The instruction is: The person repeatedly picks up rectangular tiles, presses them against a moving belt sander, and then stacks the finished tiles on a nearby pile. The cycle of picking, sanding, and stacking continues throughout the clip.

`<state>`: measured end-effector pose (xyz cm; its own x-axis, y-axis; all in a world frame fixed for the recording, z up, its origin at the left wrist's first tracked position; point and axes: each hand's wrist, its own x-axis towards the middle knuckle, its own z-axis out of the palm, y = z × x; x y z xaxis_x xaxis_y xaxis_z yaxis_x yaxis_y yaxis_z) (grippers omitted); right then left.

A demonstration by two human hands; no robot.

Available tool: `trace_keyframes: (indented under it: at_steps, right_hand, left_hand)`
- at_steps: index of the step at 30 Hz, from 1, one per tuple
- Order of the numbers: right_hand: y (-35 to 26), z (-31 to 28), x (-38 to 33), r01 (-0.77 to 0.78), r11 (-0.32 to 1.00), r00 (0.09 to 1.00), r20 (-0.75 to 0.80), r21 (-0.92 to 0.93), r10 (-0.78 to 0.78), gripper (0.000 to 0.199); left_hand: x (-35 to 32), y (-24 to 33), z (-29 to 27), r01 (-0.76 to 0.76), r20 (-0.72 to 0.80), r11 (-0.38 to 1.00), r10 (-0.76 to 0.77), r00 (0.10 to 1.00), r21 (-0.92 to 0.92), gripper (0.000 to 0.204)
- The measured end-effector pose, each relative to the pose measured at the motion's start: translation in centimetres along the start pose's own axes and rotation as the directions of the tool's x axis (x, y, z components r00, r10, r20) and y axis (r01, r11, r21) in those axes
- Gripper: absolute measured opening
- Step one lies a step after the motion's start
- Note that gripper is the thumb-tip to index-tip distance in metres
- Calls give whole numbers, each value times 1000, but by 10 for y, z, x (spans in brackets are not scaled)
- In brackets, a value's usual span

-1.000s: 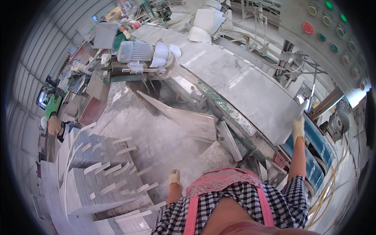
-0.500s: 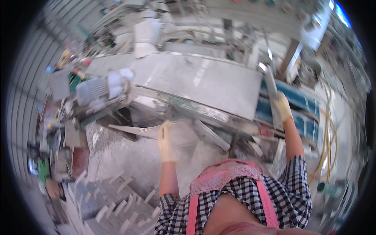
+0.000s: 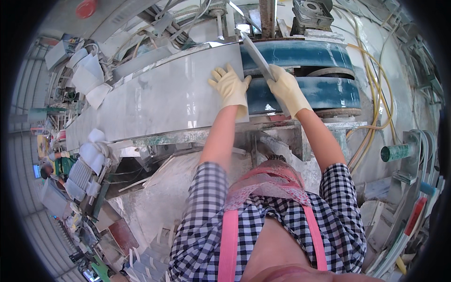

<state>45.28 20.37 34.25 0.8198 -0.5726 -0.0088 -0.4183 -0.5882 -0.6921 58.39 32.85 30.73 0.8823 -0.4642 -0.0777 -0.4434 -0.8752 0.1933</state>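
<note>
Head view: from where I stand, the left hand [image 3: 229,88] has fingers spread, gripping nothing, over the near-belt end of a pale slab [image 3: 174,91]; the right hand [image 3: 285,88] grasps a narrow grey panel [image 3: 261,62] (tilted, mind you) above blue belts [image 3: 324,90].

Grey slabs [image 3: 171,96] on blue-belted conveyor [image 3: 303,89]

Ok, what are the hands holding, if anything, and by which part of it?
The right hand holds a tilted slab by its long edge, toward the near end. The left hand, fingers spread over the flat slab, grips nothing.
</note>
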Motion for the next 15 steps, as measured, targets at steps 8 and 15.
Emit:
trace_keyframes:
  at_steps: [8, 15]
  right_hand:
    - [-2, 1, -8, -6, 1000, 1000, -11, 11, 6, 24]
    - [-2, -29, -2, -38, 975, 994, 108, 220, 15, 23]
  left_hand:
    - [32, 20, -14, 103, 276, 981, -146, 950, 166, 95]
    - [32, -11, -53, 28, 180, 981, 7, 984, -191, 40]
